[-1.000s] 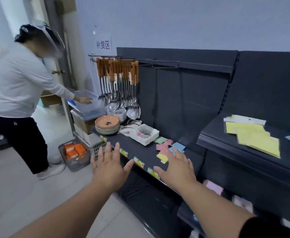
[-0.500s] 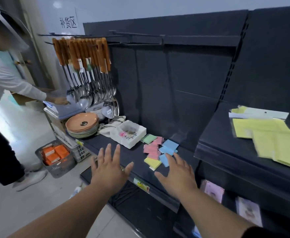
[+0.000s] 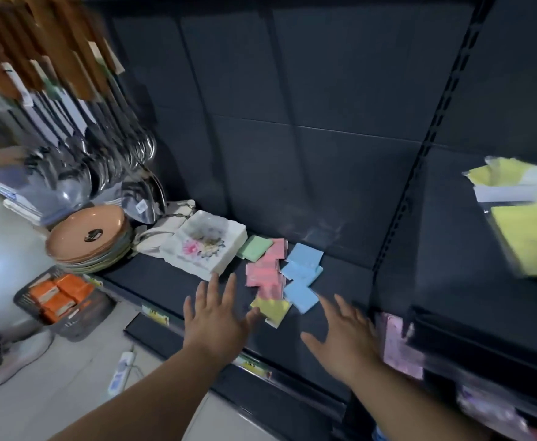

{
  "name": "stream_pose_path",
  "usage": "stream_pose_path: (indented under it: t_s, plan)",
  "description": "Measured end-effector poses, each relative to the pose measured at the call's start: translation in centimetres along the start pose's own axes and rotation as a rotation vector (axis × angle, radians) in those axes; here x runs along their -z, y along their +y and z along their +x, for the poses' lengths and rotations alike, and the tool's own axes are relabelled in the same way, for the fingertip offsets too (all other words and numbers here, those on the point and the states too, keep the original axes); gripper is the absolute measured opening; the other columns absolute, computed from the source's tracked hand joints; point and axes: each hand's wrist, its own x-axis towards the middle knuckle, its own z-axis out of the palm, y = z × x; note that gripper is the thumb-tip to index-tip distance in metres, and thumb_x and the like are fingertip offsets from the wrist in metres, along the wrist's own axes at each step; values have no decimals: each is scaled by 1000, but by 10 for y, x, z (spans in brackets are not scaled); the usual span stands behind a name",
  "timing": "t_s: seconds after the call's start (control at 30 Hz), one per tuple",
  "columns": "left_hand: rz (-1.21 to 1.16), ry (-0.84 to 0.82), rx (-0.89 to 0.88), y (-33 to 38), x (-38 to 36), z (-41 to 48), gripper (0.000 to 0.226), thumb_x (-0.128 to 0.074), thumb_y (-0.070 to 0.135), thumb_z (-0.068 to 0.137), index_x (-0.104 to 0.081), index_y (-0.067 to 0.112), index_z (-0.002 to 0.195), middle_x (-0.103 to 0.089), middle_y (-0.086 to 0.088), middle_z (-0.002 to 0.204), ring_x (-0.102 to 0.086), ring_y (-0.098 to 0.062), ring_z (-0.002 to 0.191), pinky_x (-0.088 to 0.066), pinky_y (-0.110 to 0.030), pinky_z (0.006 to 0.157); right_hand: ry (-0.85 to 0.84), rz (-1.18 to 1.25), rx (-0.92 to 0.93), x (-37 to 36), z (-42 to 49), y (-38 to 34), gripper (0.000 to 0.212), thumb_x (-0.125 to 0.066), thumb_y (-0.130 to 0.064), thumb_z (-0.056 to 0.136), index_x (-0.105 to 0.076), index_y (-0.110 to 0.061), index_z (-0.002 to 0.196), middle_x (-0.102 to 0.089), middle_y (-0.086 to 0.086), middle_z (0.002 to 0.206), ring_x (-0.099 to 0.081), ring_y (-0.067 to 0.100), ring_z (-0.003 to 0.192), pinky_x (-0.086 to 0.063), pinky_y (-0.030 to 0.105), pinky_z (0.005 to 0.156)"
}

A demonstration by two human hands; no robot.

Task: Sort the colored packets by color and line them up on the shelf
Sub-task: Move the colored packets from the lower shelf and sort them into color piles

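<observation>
- The colored packets lie flat in a loose, overlapping heap on the dark shelf (image 3: 165,286), just to the right of the white flowered dish (image 3: 205,246).
- The green packet (image 3: 254,247) lies nearest the dish, almost touching its right edge. The pink packets (image 3: 265,275) run from there toward the shelf's front, and the blue packets (image 3: 303,272) lie on their far side from the dish.
- The yellow packet (image 3: 273,308) is the frontmost.
- The heap's long axis runs from the back panel to the front edge. The squarish packets sit skewed, with their corners pointing different ways.
- The left hand (image 3: 214,323) hovers palm down in front of the dish, fingers spread wide and holding nothing. Its thumb tip is just beside the yellow packet's left edge; blur hides whether they touch.
- The right hand (image 3: 345,335) is spread flat and empty, farther from the dish. Its fingertips (image 3: 338,300) point at the nearest blue packet, just short of it.
</observation>
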Motion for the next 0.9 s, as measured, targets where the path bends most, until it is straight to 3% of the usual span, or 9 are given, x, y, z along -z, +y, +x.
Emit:
stream_pose_path:
  t_s: [0.2,0.5,0.6,0.77,0.9]
  plan:
    - [-9,-99,-148,-20,-16,59,76,-31,59,95,10,29,152,8,-2,161,9,-24,148,0,-43,119,44,26,-120,-22,37,-9,77,-44,-60,92,-6,-34,154,-4,-1,163,-11,22,148,-13,38,121]
    - [70,-217,-490,-45,-48,149,69,-41,23,99,1,25,153,-5,-1,161,-9,-26,146,-14,-37,117,108,142,-308,-68,85,-41,77,-52,-56,90,-19,-27,153,-15,0,160,-18,20,146,-21,35,118]
    - [32,-207,-565,-45,-70,167,71,-43,12,94,-8,31,153,-12,1,160,-18,-24,143,-18,-32,116,147,171,-320,-78,100,-39,73,-53,-50,91,-21,-27,152,-20,-1,159,-20,19,145,-21,38,119]
    - [-1,-79,-636,-45,-99,184,58,-52,17,92,-35,26,147,-32,-11,153,-40,-32,132,-36,-38,108,187,178,-288,-83,116,-33,65,-53,-42,94,-25,-23,150,-24,-2,158,-21,18,145,-16,35,120]
    - [32,-78,-604,-45,-107,189,61,-42,15,96,-20,31,151,-14,-6,159,-30,-25,141,-41,-30,105,232,199,-260,-85,121,-31,58,-55,-33,95,-33,-22,148,-37,-4,152,-32,17,140,-21,31,115]
